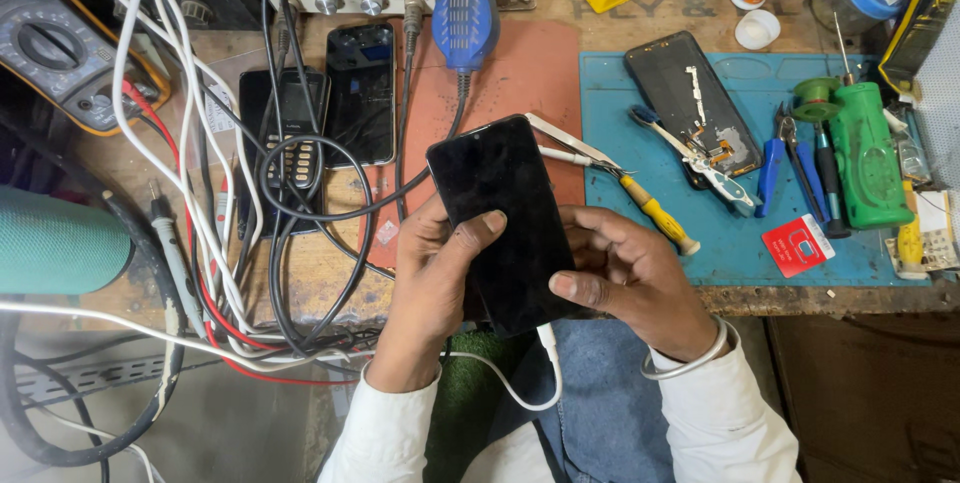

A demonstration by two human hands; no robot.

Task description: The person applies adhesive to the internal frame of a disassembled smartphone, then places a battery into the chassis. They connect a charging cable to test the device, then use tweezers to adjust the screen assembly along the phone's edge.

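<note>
Gripping the dark phone (505, 218) from both sides, left hand (430, 273) and right hand (625, 278) steady it, thumbs across its glass.

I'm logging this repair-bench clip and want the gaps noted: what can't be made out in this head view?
- Black phone: its lower end is covered by the left hand and right hand, so where the white cable ends is unseen.
- Its underside faces away from the camera.
- Multimeter: cut off by the left frame edge.
- Opened phone on the blue mat: inner parts too small to identify.
</note>
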